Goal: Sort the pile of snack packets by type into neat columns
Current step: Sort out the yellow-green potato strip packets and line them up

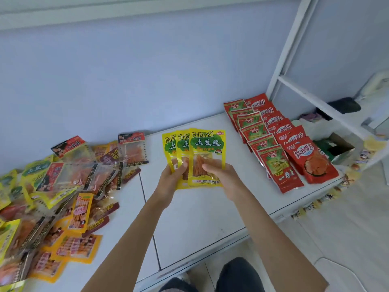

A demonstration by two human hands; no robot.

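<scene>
Both hands hold up a fan of 3 yellow packets [207, 153] over the middle of the white desk [200, 218]. The left hand [171, 179] grips the lower left of the fan, thumb curled over the front of the rear 2 packets. The right hand [221, 175] pinches the front packet near its lower right, thumb lying across the clear window. The front packet reads "TuDouSi" in yellow letters above a green patch with "土豆丝", and "TIANQINFOODS" runs along its bottom edge; the 2 behind show only "Tu".

At the right of the desk lie 2 overlapping columns, touching side by side. The red-and-green packets [271, 160] form the left column; their small writing is too blurred to read. The red packets [305, 153] form the right column, the nearest marked "红油馍片".

At the left sits the unsorted pile [54, 197]: yellow, orange, and clear packets with red-and-black headers, jumbled and overlapping. One clear packet [132, 149] lies at the pile's far edge.
</scene>
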